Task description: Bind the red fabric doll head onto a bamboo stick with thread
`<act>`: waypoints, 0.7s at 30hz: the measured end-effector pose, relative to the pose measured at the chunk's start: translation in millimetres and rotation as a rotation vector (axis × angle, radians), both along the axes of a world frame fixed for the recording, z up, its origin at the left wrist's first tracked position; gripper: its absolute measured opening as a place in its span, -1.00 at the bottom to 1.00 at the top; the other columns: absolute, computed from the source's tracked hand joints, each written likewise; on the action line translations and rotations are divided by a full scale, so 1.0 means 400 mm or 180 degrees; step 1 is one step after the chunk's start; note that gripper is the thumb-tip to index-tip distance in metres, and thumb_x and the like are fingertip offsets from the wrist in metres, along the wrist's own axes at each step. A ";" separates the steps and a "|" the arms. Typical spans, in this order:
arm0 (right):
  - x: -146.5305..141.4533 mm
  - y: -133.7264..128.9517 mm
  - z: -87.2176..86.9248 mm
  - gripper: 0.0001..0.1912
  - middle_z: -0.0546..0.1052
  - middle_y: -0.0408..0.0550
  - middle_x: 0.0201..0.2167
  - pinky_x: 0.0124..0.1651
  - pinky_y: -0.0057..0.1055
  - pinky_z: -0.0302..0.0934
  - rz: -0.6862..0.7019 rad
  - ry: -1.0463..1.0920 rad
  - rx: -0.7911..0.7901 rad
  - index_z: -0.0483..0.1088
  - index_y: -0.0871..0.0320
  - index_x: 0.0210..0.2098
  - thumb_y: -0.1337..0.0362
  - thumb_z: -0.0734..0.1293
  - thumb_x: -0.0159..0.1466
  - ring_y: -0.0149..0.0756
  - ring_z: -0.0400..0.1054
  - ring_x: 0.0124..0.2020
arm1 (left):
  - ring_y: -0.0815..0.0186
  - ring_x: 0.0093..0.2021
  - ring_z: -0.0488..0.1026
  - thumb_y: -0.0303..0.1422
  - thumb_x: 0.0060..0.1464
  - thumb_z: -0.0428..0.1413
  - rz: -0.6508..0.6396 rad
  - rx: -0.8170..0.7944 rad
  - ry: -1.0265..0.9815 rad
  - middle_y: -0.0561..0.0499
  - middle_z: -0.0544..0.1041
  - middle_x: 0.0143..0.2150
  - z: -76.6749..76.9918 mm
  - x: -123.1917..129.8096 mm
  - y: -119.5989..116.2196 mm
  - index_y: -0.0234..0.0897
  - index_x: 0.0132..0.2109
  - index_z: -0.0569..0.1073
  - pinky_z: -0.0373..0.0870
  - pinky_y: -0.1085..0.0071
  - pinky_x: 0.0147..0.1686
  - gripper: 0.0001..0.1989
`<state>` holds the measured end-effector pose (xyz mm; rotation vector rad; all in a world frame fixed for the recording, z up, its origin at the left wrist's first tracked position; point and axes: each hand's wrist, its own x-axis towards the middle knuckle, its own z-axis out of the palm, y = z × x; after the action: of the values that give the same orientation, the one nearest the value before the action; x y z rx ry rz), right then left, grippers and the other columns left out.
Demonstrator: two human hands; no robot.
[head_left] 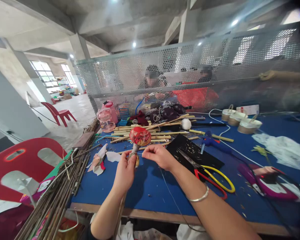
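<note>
Near the middle of the blue table (102, 193), my left hand (125, 171) is closed around the stem of a mushroom-shaped piece (140, 136) with a red patterned cap and a grey stem. A stick (120, 210) runs down from beneath that hand. My right hand (161, 156), just right of the stem, pinches a thin thread (168, 186). One stretch of thread spans to the stem; another hangs down past the table's front edge. Scissors (198, 166) with yellow and red handles lie open beside my right forearm, partly on a black sheet (181, 146). Fabric scraps (98, 163) lie left of my left hand.
Cut sticks (162, 137), a white ball (186, 124) and a blue glue gun (212, 141) lie beyond my hands. A bundle of long thin sticks (57, 190) lines the left edge. Small pots (250, 126) stand back right. People sit behind a perforated metal partition (125, 73).
</note>
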<state>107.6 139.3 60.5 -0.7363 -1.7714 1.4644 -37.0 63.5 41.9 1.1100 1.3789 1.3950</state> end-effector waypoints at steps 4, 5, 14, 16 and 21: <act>-0.012 -0.025 0.017 -0.68 0.21 -0.26 -0.69 -0.54 -0.50 -0.12 0.0191 0.0147 -0.0104 0.39 0.24 -0.58 0.09 0.42 0.03 -0.53 -0.01 -0.61 | 0.56 -0.73 0.03 -0.04 0.07 0.04 -0.0061 -0.0039 -0.0424 0.27 0.17 -0.61 0.024 -0.012 -0.013 -0.18 -0.15 0.19 -0.04 0.64 -0.75 -0.65; -0.015 -0.028 0.017 -0.68 0.21 -0.26 -0.70 -0.55 -0.50 -0.13 0.0214 0.0194 -0.0153 0.39 0.24 -0.58 0.09 0.42 0.02 -0.53 -0.02 -0.62 | 0.57 -0.73 0.03 -0.04 0.07 0.05 -0.0128 -0.0028 -0.0540 0.27 0.16 -0.61 0.031 -0.015 -0.015 -0.18 -0.17 0.19 -0.04 0.65 -0.75 -0.65; -0.015 -0.007 -0.010 -0.69 0.26 -0.29 -0.70 -0.62 -0.50 -0.26 0.0258 0.0885 -0.0584 0.35 0.23 -0.58 0.15 0.50 -0.06 -0.61 -0.08 -0.69 | 0.65 -0.72 -0.07 -0.09 0.07 0.08 -0.1408 -0.0561 -0.1638 0.18 0.28 -0.54 0.063 -0.041 -0.024 -0.21 -0.29 0.17 -0.17 0.75 -0.76 -0.68; -0.013 0.003 -0.023 -0.63 0.16 -0.34 -0.76 -0.64 -0.51 -0.32 0.0355 0.0913 -0.0685 0.28 0.22 -0.63 0.15 0.51 -0.08 -0.63 -0.13 -0.72 | 0.66 -0.73 -0.11 -0.10 0.04 0.11 -0.1742 -0.0752 -0.1957 0.19 0.26 -0.56 0.062 -0.042 -0.016 -0.22 -0.32 0.17 -0.19 0.76 -0.78 -0.67; -0.014 0.019 -0.054 -0.63 0.20 -0.35 -0.76 -0.67 -0.52 -0.30 0.0290 0.0950 -0.0961 0.30 0.21 -0.59 0.15 0.53 -0.12 -0.64 -0.13 -0.76 | 0.68 -0.76 -0.21 -0.13 0.00 0.14 -0.2212 -0.1283 -0.2479 0.21 0.18 -0.61 0.025 -0.030 0.018 -0.30 -0.38 0.25 -0.19 0.74 -0.82 -0.67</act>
<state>102.0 146.7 38.9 -0.5534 -1.3911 1.8243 -49.1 70.8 51.7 0.5723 0.5710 0.8271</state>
